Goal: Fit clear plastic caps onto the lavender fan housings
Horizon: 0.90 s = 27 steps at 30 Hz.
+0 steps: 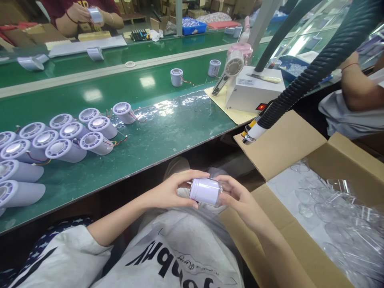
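Above my lap, both hands are on one lavender plastic cylinder [205, 191] lying on its side, with a transparent cup-like cover around its right end. My left hand [172, 191] grips the ringed left end between thumb and fingers. The fingers of my right hand [240, 198] close around the transparent end. On the bench to the left stand several similar lavender cylinders [67, 150] with vented round tops, some with thin coloured wires trailing out. Two more cylinders, one of them this nearer one [177, 77], stand farther back on the green belt.
To my right, an open cardboard box [288, 140] holds many transparent plastic cups [339, 212]. A black ribbed hose [288, 96] arches over it from a white machine [255, 90] with a lit red switch. Across the belt, a co-worker's hands [79, 14] hold a cylinder; another person sits at right.
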{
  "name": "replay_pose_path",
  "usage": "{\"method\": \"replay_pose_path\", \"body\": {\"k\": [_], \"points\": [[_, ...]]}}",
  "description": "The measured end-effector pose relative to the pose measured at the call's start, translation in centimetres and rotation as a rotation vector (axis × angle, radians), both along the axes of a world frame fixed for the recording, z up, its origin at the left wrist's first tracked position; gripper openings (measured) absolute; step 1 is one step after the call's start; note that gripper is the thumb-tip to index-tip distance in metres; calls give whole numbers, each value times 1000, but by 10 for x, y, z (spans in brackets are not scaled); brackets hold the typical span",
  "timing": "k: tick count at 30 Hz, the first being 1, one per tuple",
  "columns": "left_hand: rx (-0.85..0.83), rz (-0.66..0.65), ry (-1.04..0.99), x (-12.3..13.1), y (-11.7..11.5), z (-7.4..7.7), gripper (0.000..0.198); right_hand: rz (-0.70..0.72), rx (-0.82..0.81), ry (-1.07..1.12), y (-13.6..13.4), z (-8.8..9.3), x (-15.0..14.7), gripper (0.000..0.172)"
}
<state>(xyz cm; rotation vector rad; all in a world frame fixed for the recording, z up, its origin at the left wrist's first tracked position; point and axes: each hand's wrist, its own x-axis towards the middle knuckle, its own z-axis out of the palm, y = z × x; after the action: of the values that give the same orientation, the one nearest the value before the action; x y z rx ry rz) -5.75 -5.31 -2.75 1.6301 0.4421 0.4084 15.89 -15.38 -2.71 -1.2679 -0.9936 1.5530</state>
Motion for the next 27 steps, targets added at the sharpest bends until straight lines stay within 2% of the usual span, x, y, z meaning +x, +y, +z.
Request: {"method": "replay_pose_path", "body": {"k": [5,14,20,24,26,27], "points": [[20,-4,2,-1,0,-1,72,-42,-80,103,0,-8,-3,44],[19,-24,-65,-1,2,-5,73,-44,-246,196,5,-8,-16,60],[42,-31,-135,-1,1,-8,71,20,-455,282,7,-5,-18,63],[53,-4,-66,-1,-1,-5,69,83,-581,321,8,-7,-17,72],[-25,14,-10,0,-2,-2,66,123,-534,301,6,-12,-16,75],[-78,25,14,1,-3,0,65,119,-449,270,4,-16,-15,75]]}}
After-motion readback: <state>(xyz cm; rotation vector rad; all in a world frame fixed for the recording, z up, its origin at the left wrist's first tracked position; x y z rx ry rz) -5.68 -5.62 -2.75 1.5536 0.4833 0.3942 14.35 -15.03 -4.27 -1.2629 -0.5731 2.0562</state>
